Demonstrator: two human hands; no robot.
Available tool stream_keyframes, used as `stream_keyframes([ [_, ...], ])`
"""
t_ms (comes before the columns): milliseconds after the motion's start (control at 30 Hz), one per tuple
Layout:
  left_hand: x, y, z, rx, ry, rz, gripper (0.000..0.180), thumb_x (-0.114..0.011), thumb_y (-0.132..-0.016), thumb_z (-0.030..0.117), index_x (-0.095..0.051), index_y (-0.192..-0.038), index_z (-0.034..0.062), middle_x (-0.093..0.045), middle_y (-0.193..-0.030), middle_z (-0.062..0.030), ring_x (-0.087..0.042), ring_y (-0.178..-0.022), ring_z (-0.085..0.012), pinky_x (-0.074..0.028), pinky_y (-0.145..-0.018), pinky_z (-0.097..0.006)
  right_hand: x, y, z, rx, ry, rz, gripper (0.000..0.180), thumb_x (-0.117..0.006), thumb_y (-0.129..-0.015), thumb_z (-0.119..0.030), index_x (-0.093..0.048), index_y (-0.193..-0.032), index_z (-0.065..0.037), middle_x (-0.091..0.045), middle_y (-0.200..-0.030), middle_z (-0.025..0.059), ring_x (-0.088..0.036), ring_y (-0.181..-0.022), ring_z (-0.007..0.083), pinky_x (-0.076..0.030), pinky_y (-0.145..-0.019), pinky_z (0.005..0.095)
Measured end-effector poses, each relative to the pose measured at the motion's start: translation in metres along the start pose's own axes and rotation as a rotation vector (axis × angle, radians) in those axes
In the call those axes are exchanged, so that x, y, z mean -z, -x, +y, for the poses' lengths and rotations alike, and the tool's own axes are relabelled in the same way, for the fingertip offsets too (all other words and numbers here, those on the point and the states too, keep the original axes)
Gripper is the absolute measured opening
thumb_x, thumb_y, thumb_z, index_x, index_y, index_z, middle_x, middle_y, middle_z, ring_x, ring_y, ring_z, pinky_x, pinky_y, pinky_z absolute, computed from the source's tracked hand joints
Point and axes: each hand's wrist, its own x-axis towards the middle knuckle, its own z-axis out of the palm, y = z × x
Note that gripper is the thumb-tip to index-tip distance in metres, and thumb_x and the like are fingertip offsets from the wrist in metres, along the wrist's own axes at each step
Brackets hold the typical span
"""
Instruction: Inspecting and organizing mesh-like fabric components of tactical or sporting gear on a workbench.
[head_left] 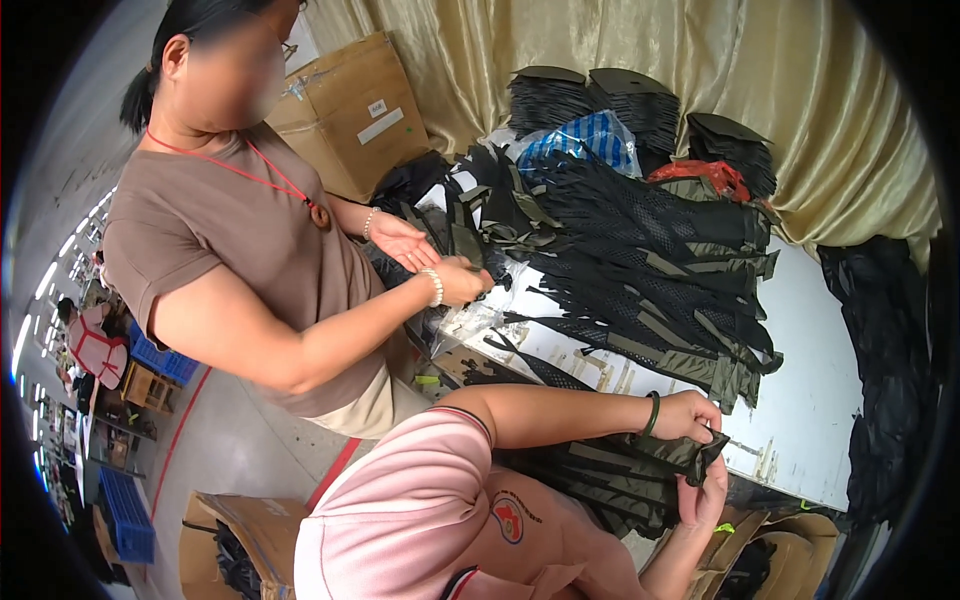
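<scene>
Both my hands are on one end of a dark olive and black fabric piece (676,452), above the near edge of the white table (800,330). My left hand (688,414), with a green bangle at the wrist, pinches its upper edge. From below, my right hand (706,492) grips the same end, its fingers partly hidden behind the cloth. The rest of the piece lies toward my body, over other dark strips. Just beyond my hands, several black mesh and olive fabric pieces (650,270) are spread in overlapping rows.
At the left stands a co-worker (240,230) in a brown shirt, both hands over the table's left end. Behind are stacked black pieces (635,105), a blue striped bag (585,145), a red bag (705,177) and a large carton (345,115). Open cartons (240,540) stand below.
</scene>
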Motion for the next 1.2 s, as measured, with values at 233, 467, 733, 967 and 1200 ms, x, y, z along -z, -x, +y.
stream_keyframes([
  [233, -0.014, -0.001, 0.013, -0.14, -0.031, -0.055, 0.015, -0.058, -0.082, 0.002, -0.064, -0.095, 0.001, -0.064, -0.081, -0.0041, -0.059, -0.08, -0.0118, -0.046, -0.076, -0.027, -0.003, 0.012, 0.003, 0.177, 0.37, 0.338, 0.012, -0.05, -0.092, -0.008, -0.048, -0.102, -0.002, -0.058, -0.088, 0.0071, -0.054, -0.063, 0.0123, -0.044, -0.054, 0.0231],
  [467, 0.007, -0.003, 0.004, 0.034, -0.444, 0.064, 0.036, -0.067, -0.079, 0.029, -0.064, -0.102, 0.0014, -0.066, -0.092, -0.0145, -0.063, -0.09, -0.0217, -0.048, -0.081, -0.035, 0.002, -0.024, -0.004, 0.591, 1.235, 0.677, 0.006, -0.06, -0.088, -0.004, -0.056, -0.09, -0.001, -0.055, -0.076, 0.0043, -0.052, -0.068, 0.0127, -0.045, -0.064, 0.0258],
  [733, 0.002, 0.003, 0.031, 0.394, 0.021, 0.125, 0.02, -0.067, -0.086, 0.017, -0.07, -0.092, -0.0014, -0.067, -0.08, -0.0027, -0.056, -0.071, -0.0063, -0.047, -0.064, -0.023, -0.029, -0.026, -0.032, 0.341, 1.207, 0.35, 0.013, -0.066, -0.084, -0.007, -0.062, -0.096, -0.004, -0.056, -0.074, -0.0023, -0.05, -0.069, 0.0057, -0.043, -0.065, 0.0214],
  [967, 0.0, 0.016, 0.041, 0.445, 0.195, 0.115, 0.022, -0.068, -0.086, 0.016, -0.068, -0.098, -0.0021, -0.068, -0.088, -0.0048, -0.061, -0.075, -0.0092, -0.049, -0.069, -0.023, 0.008, -0.022, -0.056, 0.244, 0.75, 0.598, 0.015, -0.055, -0.093, -0.017, -0.06, -0.085, -0.006, -0.049, -0.065, -0.0059, -0.041, -0.055, 0.0028, -0.035, -0.051, 0.0196],
  [1200, 0.001, 0.015, 0.038, 0.488, 0.308, 0.162, 0.026, -0.061, -0.091, 0.023, -0.068, -0.097, -0.0015, -0.068, -0.086, -0.0039, -0.06, -0.073, -0.0087, -0.049, -0.067, -0.024, -0.02, -0.01, -0.037, 0.119, 1.13, 0.26, 0.008, -0.059, -0.09, -0.011, -0.061, -0.095, -0.006, -0.053, -0.075, -0.0043, -0.049, -0.07, 0.0064, -0.042, -0.067, 0.0207],
])
